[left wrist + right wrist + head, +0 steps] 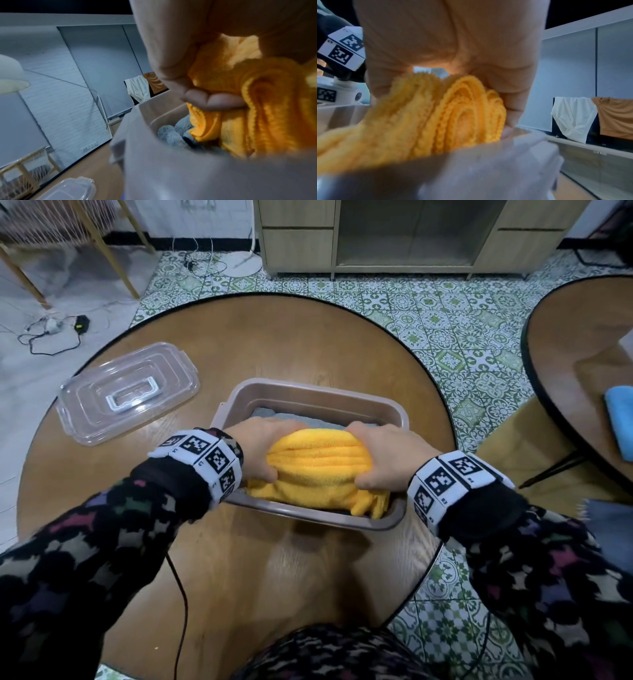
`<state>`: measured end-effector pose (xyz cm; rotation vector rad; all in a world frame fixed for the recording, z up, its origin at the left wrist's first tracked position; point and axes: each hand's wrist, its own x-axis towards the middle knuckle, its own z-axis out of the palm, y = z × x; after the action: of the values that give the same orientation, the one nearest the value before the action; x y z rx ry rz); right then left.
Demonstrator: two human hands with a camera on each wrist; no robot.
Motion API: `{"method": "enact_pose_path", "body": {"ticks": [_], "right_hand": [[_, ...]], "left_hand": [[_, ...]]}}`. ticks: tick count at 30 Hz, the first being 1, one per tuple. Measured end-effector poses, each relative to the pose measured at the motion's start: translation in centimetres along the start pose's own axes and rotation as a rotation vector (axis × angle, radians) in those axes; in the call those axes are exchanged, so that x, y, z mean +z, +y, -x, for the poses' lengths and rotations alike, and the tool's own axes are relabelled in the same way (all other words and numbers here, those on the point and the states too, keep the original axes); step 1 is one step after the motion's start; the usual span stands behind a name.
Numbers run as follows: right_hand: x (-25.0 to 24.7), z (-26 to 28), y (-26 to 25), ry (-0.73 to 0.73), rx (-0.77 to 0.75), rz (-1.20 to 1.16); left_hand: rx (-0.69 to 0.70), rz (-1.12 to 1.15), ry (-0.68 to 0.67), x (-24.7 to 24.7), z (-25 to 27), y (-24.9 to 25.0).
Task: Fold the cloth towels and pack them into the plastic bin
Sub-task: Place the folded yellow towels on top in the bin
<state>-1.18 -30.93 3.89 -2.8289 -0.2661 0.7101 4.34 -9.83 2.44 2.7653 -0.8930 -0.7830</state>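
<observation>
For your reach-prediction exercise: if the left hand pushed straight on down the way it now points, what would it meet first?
Probably the grey towel lying in the bin: the left hand grips the yellow towel just above it, though the gap is unclear.

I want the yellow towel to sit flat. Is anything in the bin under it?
Yes. A grey towel already lies in the bin, under the yellow towel that the left hand and right hand grip.

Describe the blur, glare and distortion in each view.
Head view: sharp, wide-angle bending of the round wooden table, glare on the clear plastic lid. Left wrist: taupe plastic bin blurred up close. Right wrist: folded yellow towel soft, bin rim smeared.
</observation>
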Motion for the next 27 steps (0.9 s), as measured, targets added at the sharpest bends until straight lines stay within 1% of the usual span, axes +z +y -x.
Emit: {"method": "enact_pose_path", "body": {"ticks": [3, 5, 7, 8, 9, 10, 11, 12, 14, 15, 16, 18, 20, 21, 22, 23, 24, 25, 26, 27], "right_hand": [[-1.6, 0.4, -0.4, 0.186, -0.007, 0.046], [-2.9, 0.6, -0.5, 0.384, -0.027, 0.094], [-3.6, 0.8, -0.6, 0.598, -0.046, 0.102], [-3.3, 0.7, -0.5, 0.691, -0.063, 0.102], [-2.9, 0.7, -0.3, 0.754, -0.079, 0.124], [-2.2, 0.7, -0.2, 0.771, -0.087, 0.164], [-1.3, 0.7, -0.1, 0.72, -0.087, 0.203], [-0.3, 0.8, -0.2, 0.607, -0.085, 0.23], [1.9, 1.1, -0.5, 0.339, -0.101, 0.265], [2.9, 1.2, -0.7, 0.271, -0.122, 0.272], [3.6, 1.3, -0.9, 0.25, -0.143, 0.264], [3.9, 1.3, -1.1, 0.231, -0.171, 0.233], [3.3, 0.9, -0.9, 0.165, -0.176, 0.175], [2.7, 0.7, -0.7, 0.136, -0.16, 0.108], [1.9, 0.4, -0.6, 0.134, -0.134, 0.013], [1.3, -0.1, -0.4, 0.181, -0.112, -0.095], [1.0, -0.5, -0.1, 0.277, -0.098, -0.172], [0.9, -0.9, 0.1, 0.366, -0.078, -0.19], [0.9, -1.3, 0.3, 0.391, -0.058, -0.166], [1.1, -1.5, 0.3, 0.321, -0.031, -0.127]], "left_hand": [[0.035, 0.0, 0.191, -2.0, 0.5, 0.2], [0.071, -0.022, 0.395, -3.9, 0.6, -0.1], [0.103, -0.118, 0.606, -5.2, 0.8, -0.3], [0.11, -0.167, 0.679, -5.3, 0.8, -0.4], [0.111, -0.206, 0.71, -4.9, 0.7, -0.6], [0.112, -0.24, 0.699, -4.4, 0.8, -0.7], [0.113, -0.26, 0.65, -3.4, 0.8, -0.8], [0.119, -0.271, 0.56, -2.5, 0.8, -0.9], [0.099, -0.302, 0.289, -0.6, 0.9, -1.0], [0.072, -0.312, 0.173, 0.3, 1.0, -1.0], [0.049, -0.31, 0.107, 1.0, 1.1, -1.0], [0.023, -0.259, 0.047, 1.4, 1.5, -0.8], [-0.005, -0.147, -0.024, 0.6, 2.0, -0.5], [-0.027, -0.062, -0.043, -0.1, 2.0, -0.4], [-0.045, 0.024, -0.009, -0.8, 1.9, -0.3], [-0.062, 0.081, 0.066, -1.4, 1.3, -0.4], [-0.081, 0.09, 0.149, -1.7, 0.7, -0.5], [-0.091, 0.06, 0.198, -1.8, 0.2, -0.5], [-0.093, 0.004, 0.196, -1.6, -0.2, -0.4], [-0.096, -0.037, 0.141, -1.2, -0.5, -0.2]]}}
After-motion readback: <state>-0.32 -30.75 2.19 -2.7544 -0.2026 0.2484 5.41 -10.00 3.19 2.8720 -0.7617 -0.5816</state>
